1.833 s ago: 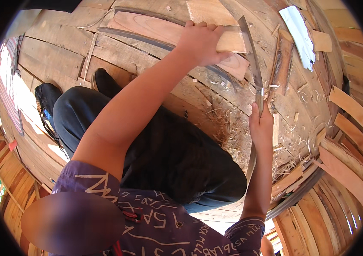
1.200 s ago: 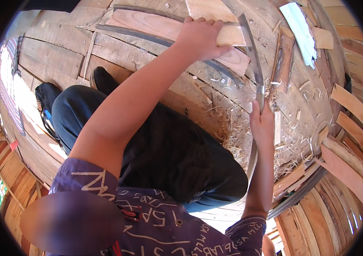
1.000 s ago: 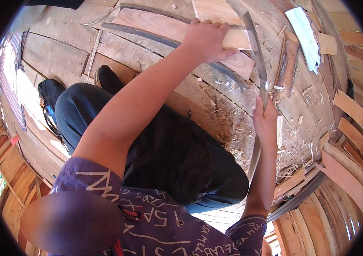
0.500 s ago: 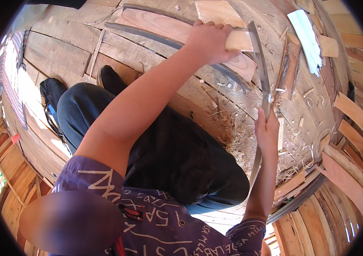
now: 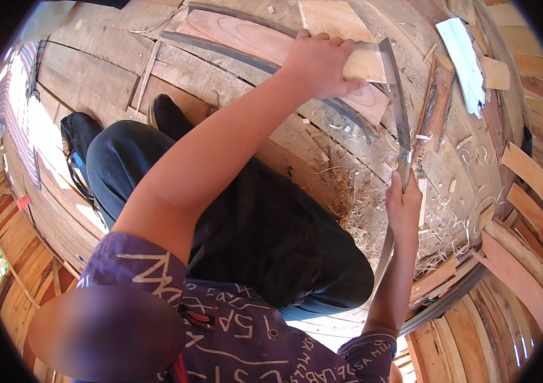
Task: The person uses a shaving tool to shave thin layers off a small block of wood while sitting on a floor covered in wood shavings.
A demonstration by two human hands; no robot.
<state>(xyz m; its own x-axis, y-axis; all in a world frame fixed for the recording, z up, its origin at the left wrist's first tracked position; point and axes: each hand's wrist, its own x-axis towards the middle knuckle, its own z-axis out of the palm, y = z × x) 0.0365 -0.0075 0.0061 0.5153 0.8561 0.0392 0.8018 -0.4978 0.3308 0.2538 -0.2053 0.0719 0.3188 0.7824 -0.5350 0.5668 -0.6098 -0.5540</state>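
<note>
My left hand (image 5: 322, 64) presses down with its fingers over a small pale wood block (image 5: 371, 62), pinning it on a longer pinkish board (image 5: 239, 35). In my right hand (image 5: 404, 201) is a long-handled knife (image 5: 399, 105), gripped just behind the metal collar. Its blade lies across the right end of the block, pointing away from me. The knife's wooden handle runs back beneath my right forearm. Under the board shows a dark, flat strip (image 5: 220, 54). Most of the block's left part is hidden by my left hand.
Another pale wood piece (image 5: 335, 19) lies beyond my left hand. To the right are a rough stick (image 5: 436, 105) and a pale blue sheet (image 5: 461, 64). Curled shavings (image 5: 361, 210) cover the plank floor near my right knee. Several cut boards (image 5: 520, 268) lie at the far right.
My right hand has drawn the knife a little toward me, along the block's end. My left hand stays on the block. The whole view has shifted slightly.
</note>
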